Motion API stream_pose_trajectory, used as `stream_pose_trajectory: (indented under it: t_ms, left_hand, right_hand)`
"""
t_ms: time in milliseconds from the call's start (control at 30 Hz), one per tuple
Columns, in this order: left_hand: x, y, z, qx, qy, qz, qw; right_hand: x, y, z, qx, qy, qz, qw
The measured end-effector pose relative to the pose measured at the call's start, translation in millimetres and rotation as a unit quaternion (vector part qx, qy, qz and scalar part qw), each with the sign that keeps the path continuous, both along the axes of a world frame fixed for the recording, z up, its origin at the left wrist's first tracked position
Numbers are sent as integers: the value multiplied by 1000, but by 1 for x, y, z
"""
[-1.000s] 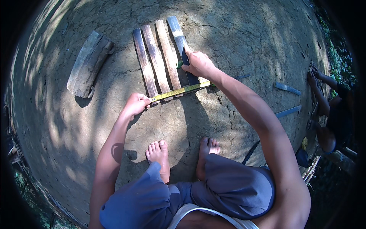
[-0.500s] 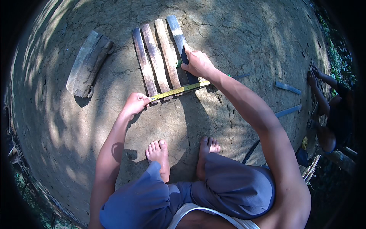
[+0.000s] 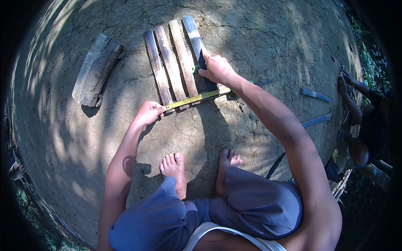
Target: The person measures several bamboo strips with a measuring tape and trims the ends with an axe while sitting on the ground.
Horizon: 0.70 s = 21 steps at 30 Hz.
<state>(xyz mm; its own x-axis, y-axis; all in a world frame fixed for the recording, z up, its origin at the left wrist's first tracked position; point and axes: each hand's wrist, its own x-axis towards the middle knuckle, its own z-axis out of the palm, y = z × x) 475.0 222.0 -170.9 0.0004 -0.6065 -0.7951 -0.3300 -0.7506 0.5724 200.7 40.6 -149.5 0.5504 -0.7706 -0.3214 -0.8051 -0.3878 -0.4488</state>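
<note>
While tape [image 3: 194, 100] crosses slats [image 3: 170, 65], the left hand [image 3: 149, 113] pinches its end.

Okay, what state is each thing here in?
Yellow ribbon tape measure: drawn out
Left hand: pinching tape's end
Three flat brown wooden slats: side by side, spaced
Flat dark slat: lying beside them
Right hand: touching dark slat
Curved grey-brown wooden chunk: on the ground
Two narrow grey-blue strips: lying apart

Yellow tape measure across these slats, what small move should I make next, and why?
Perhaps nudge the rightmost slat slightly left with your right hand: it rests there, your left hand holds the yellow tape measure by the leftmost slat, and the lower gap beside the rightmost slat looks widest.
</note>
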Motion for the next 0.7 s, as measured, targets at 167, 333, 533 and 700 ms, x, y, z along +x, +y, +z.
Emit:
stream_pose_trajectory:
  t_ms: [167, 333, 533, 700]
  left_hand:
    - [-1, -1, 1, 7, 6, 10, 1000]
    - [0, -1, 1, 5, 2, 3, 1000]
    - [-1, 0, 0, 4, 5, 5, 1000]
    - [-1, -1, 1, 2, 3, -1, 1000]
  right_hand:
    - [1, 0, 2, 2, 8, -4, 1000]
    - [2, 1, 1, 6, 9, -9, 1000]
    - [0, 0, -1, 7, 7, -10, 1000]
    - [-1, -1, -1, 6, 8, -1, 1000]
